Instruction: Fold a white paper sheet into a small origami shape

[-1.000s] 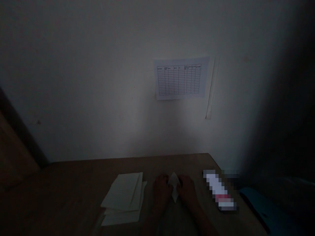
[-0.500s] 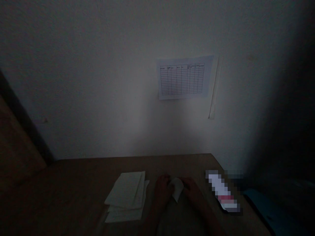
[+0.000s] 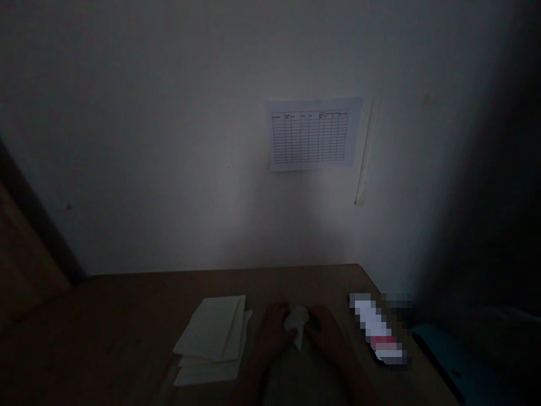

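In dim light, my left hand [image 3: 273, 331] and my right hand [image 3: 327, 335] meet over a brown table [image 3: 127, 316]. Both hands pinch a small white folded paper [image 3: 296, 322] between their fingertips, just above the table near its front edge. The paper looks crumpled or folded into a small shape, and its lower tip points down toward me. My fingers curl round it on both sides.
A stack of white paper sheets [image 3: 213, 338] lies left of my hands. A blurred white and red object [image 3: 378, 330] lies at the right. A blue thing [image 3: 452, 361] sits off the table's right edge. A printed grid sheet [image 3: 311, 135] hangs on the wall.
The small paper has gone from a taller pointed shape to a more compact, bunched one between my fingers. My hands stay in the same spot.
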